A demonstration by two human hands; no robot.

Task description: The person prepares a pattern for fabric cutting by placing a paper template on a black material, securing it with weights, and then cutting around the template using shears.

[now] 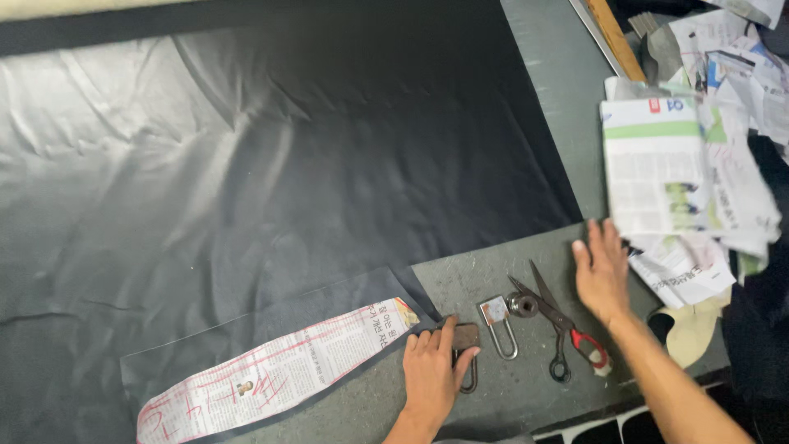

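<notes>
Near the worktop's front edge, we press our left hand [429,372] flat on a brown padlock [465,337], while our right hand [602,273], fingers spread and empty, touches the newspaper pile [682,177].

Grey worktable [542,107] is mostly covered by a big sheet of dark fabric [288,164], plus a newspaper pattern strip [279,374], two padlocks [498,322], scissors [555,316] and a newspaper pile [682,181].

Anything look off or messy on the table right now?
Yes: the newspapers at the right edge are a loose, crumpled heap, some sheets overhanging the table. The black fabric lies wrinkled, not flat. Scissors lie open.
</notes>
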